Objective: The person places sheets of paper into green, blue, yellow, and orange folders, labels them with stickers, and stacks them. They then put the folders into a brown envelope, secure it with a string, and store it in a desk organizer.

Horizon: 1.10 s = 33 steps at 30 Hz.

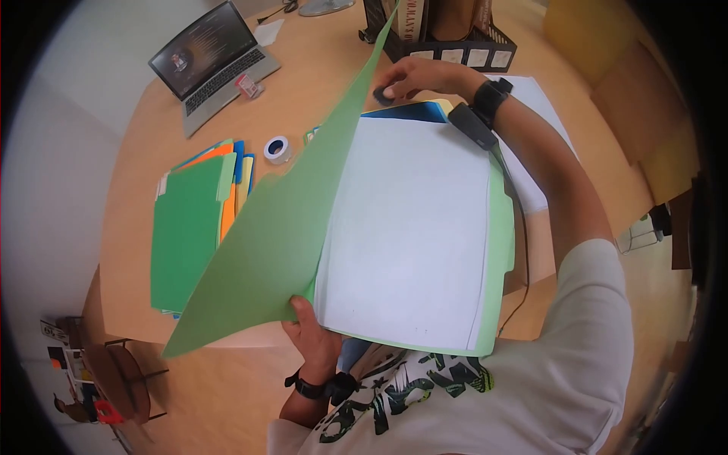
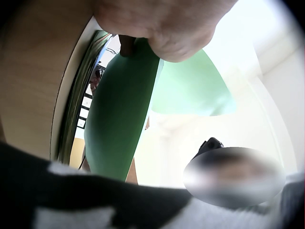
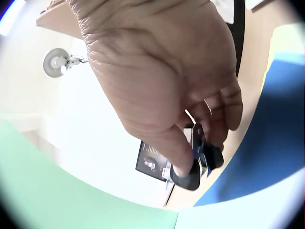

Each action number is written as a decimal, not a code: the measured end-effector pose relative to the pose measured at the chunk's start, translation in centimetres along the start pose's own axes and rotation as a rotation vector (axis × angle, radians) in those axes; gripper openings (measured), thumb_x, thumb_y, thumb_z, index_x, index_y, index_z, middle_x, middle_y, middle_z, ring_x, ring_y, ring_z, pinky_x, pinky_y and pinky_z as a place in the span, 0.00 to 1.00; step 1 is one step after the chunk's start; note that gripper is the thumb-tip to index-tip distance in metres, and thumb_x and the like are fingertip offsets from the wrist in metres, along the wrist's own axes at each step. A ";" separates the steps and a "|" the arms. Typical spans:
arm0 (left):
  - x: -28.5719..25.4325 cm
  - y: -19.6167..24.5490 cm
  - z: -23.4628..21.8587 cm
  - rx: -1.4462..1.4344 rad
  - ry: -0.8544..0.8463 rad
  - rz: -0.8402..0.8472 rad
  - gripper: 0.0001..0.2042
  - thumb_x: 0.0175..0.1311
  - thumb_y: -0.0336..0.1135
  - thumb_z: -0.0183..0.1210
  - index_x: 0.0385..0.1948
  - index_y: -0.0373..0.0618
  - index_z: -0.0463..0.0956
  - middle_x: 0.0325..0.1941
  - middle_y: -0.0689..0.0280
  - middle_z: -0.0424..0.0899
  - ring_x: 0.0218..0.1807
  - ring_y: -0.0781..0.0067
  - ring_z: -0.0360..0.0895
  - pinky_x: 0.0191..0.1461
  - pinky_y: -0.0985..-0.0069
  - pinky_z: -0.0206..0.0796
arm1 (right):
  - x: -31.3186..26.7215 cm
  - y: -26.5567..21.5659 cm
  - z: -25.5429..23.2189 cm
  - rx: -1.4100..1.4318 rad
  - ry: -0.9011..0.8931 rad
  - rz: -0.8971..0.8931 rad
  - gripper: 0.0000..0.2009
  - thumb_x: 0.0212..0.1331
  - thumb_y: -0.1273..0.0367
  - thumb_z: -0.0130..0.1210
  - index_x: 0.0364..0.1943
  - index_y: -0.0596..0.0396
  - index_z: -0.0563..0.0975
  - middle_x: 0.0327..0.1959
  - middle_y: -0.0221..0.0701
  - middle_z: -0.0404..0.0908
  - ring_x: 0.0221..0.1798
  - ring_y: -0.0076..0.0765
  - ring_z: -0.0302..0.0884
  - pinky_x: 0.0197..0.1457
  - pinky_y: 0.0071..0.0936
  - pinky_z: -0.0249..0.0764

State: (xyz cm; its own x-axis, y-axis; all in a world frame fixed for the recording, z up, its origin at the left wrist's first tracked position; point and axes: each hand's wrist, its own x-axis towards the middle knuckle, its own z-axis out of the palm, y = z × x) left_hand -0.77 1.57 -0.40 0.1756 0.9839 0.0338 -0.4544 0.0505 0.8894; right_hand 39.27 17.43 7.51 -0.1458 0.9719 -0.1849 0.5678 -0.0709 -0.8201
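A light green folder [image 1: 280, 220] lies spread, its left cover raised at a slant, with white sheets [image 1: 409, 227] on its right side. My left hand [image 1: 312, 337] grips the folder's fold at the lower edge, thumb on top; in the left wrist view the hand [image 2: 167, 24] holds the green folder [image 2: 124, 109]. Beyond the folder's top edge my right hand [image 1: 425, 78] pinches a small black and metal tool [image 1: 383, 95]. The right wrist view shows the hand [image 3: 162, 81] with that tool [image 3: 188, 176] between thumb and fingers; its exact kind I cannot tell.
A stack of folders [image 1: 189, 227], green on top, lies at the left. Near it are a tape roll [image 1: 277, 149] and a laptop [image 1: 212, 68]. A black rack [image 1: 500, 57] with books stands at the back. Blue and yellow folders [image 1: 417, 112] lie under the green one.
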 end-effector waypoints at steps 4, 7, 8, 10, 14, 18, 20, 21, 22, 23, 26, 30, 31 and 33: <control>0.6 -0.3 -0.2 0.268 -0.141 0.126 0.15 0.68 0.31 0.47 0.54 0.35 0.66 0.60 0.54 0.69 0.61 0.61 0.69 0.62 0.68 0.62 | -3.5 4.2 -2.4 0.198 0.319 -0.050 0.18 0.60 0.62 0.54 0.52 0.54 0.75 0.42 0.22 0.77 0.42 0.16 0.70 0.48 0.16 0.66; 1.3 1.2 1.4 0.534 -0.347 0.275 0.18 0.61 0.23 0.48 0.54 0.34 0.66 0.64 0.48 0.64 0.67 0.57 0.62 0.68 0.65 0.53 | -7.6 5.3 -2.8 0.287 0.494 -0.045 0.20 0.58 0.62 0.57 0.52 0.57 0.74 0.38 0.23 0.77 0.42 0.18 0.72 0.49 0.19 0.68; 1.2 1.1 1.4 0.611 -0.383 0.288 0.19 0.59 0.23 0.50 0.54 0.34 0.66 0.64 0.47 0.64 0.66 0.56 0.63 0.68 0.64 0.53 | -9.1 5.6 -2.7 0.298 0.554 -0.019 0.20 0.59 0.62 0.57 0.53 0.56 0.74 0.39 0.24 0.78 0.43 0.18 0.73 0.49 0.19 0.68; 0.9 1.0 1.8 0.767 -0.442 0.308 0.20 0.57 0.24 0.53 0.54 0.34 0.66 0.64 0.46 0.64 0.66 0.52 0.63 0.67 0.63 0.53 | -11.4 6.0 -2.1 0.320 0.643 0.007 0.19 0.59 0.62 0.57 0.52 0.56 0.74 0.41 0.24 0.78 0.44 0.18 0.74 0.50 0.19 0.68; 0.3 0.8 2.7 1.077 -0.531 0.441 0.24 0.52 0.29 0.58 0.53 0.35 0.66 0.64 0.45 0.62 0.65 0.44 0.60 0.66 0.59 0.53 | -14.3 6.9 -0.7 0.367 0.707 -0.011 0.18 0.59 0.63 0.57 0.52 0.54 0.74 0.42 0.23 0.79 0.46 0.19 0.74 0.50 0.19 0.69; 0.0 0.4 3.4 1.246 -0.591 0.539 0.26 0.51 0.33 0.61 0.53 0.36 0.67 0.65 0.44 0.59 0.64 0.38 0.57 0.65 0.53 0.53 | -15.9 8.9 -0.1 0.285 0.732 -0.042 0.19 0.57 0.65 0.59 0.52 0.55 0.74 0.42 0.26 0.79 0.45 0.20 0.73 0.48 0.18 0.68; -0.1 0.2 3.5 1.277 -0.597 0.550 0.26 0.51 0.35 0.62 0.53 0.36 0.67 0.65 0.44 0.60 0.63 0.38 0.57 0.64 0.52 0.53 | -15.8 9.6 0.6 0.233 0.773 -0.081 0.21 0.53 0.66 0.61 0.51 0.58 0.74 0.41 0.30 0.78 0.43 0.23 0.72 0.48 0.19 0.68; -0.2 0.1 3.5 1.296 -0.593 0.557 0.26 0.51 0.35 0.62 0.53 0.36 0.67 0.65 0.44 0.60 0.63 0.38 0.57 0.64 0.52 0.53 | -15.8 9.8 0.8 0.168 0.778 -0.079 0.21 0.52 0.66 0.62 0.51 0.58 0.74 0.41 0.31 0.78 0.44 0.24 0.72 0.49 0.20 0.68; -0.3 0.0 3.6 1.302 -0.598 0.566 0.26 0.51 0.35 0.62 0.53 0.36 0.67 0.65 0.44 0.60 0.63 0.38 0.57 0.64 0.52 0.53 | -15.7 9.8 1.0 0.103 0.779 -0.080 0.22 0.51 0.66 0.62 0.51 0.58 0.75 0.41 0.31 0.77 0.44 0.25 0.72 0.49 0.21 0.68; -0.3 -0.1 3.7 1.311 -0.598 0.574 0.26 0.51 0.36 0.62 0.53 0.36 0.67 0.64 0.44 0.60 0.63 0.38 0.57 0.64 0.52 0.53 | -15.5 9.8 1.2 0.039 0.775 -0.083 0.22 0.50 0.66 0.63 0.50 0.58 0.75 0.42 0.32 0.77 0.44 0.27 0.72 0.49 0.22 0.69; -0.5 -0.2 3.8 1.341 -0.584 0.584 0.26 0.52 0.36 0.61 0.52 0.35 0.67 0.64 0.44 0.60 0.63 0.39 0.57 0.64 0.52 0.53 | -14.7 9.8 2.1 -0.100 0.825 -0.119 0.23 0.48 0.64 0.64 0.49 0.58 0.75 0.38 0.34 0.80 0.40 0.29 0.75 0.46 0.24 0.71; -0.6 -0.4 4.0 1.367 -0.571 0.592 0.26 0.52 0.36 0.61 0.53 0.35 0.67 0.64 0.45 0.60 0.63 0.40 0.57 0.64 0.53 0.52 | -14.6 9.1 3.1 -0.335 0.792 0.020 0.22 0.49 0.66 0.64 0.51 0.57 0.75 0.36 0.30 0.79 0.38 0.24 0.72 0.45 0.22 0.71; -0.6 -0.4 4.0 1.366 -0.572 0.593 0.26 0.52 0.36 0.61 0.53 0.35 0.67 0.64 0.45 0.60 0.63 0.40 0.57 0.65 0.52 0.52 | -14.7 9.3 3.1 -0.330 0.785 0.006 0.23 0.49 0.65 0.64 0.50 0.57 0.75 0.36 0.30 0.79 0.37 0.24 0.71 0.44 0.22 0.71; -0.6 -0.5 4.0 1.363 -0.568 0.594 0.26 0.52 0.36 0.61 0.53 0.35 0.66 0.64 0.45 0.60 0.64 0.40 0.56 0.65 0.52 0.52 | -14.7 9.7 3.1 -0.321 0.766 -0.026 0.23 0.48 0.64 0.66 0.50 0.56 0.76 0.34 0.28 0.77 0.34 0.23 0.70 0.41 0.21 0.70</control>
State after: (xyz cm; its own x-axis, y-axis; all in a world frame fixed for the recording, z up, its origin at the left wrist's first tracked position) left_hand 2.85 0.25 1.01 0.6965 0.6021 0.3903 0.4592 -0.7920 0.4024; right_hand 44.43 1.80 0.56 0.3646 0.8641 0.3470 0.7920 -0.0918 -0.6036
